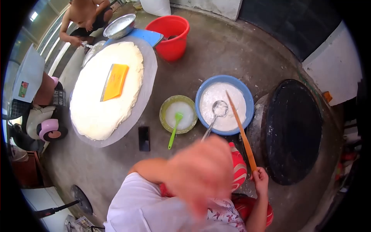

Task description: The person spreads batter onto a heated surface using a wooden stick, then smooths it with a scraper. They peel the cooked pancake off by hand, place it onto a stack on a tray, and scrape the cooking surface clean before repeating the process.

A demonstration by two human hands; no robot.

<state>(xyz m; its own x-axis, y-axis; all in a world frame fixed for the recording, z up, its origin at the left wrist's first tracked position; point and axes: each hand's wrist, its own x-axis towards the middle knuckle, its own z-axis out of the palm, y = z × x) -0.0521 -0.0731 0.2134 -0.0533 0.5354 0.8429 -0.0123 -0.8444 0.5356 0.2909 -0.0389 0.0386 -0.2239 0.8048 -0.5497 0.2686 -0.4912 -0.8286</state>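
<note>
In the head view my right hand (260, 179) is closed round the wide end of a long, tapering wooden spatula (245, 144). The spatula's narrow tip lies over a blue basin (199, 110) of white batter (212, 92). A metal ladle (220, 109) rests in that batter, its handle running toward me. Close to the camera, my left hand (203, 170) is raised in front of my chest and smeared by motion, so its fingers cannot be made out. It covers the end of the ladle's handle. Right of the basin stands a round black griddle (295, 131).
A green bowl (164, 121) of whitish liquid holds a green brush (176, 127). A phone (144, 139) lies on the floor. Leftward, a round board (148, 85) carries flat dough (89, 96) and an orange scraper (116, 81). Behind are a red bucket (170, 48) and a crouching person (79, 21).
</note>
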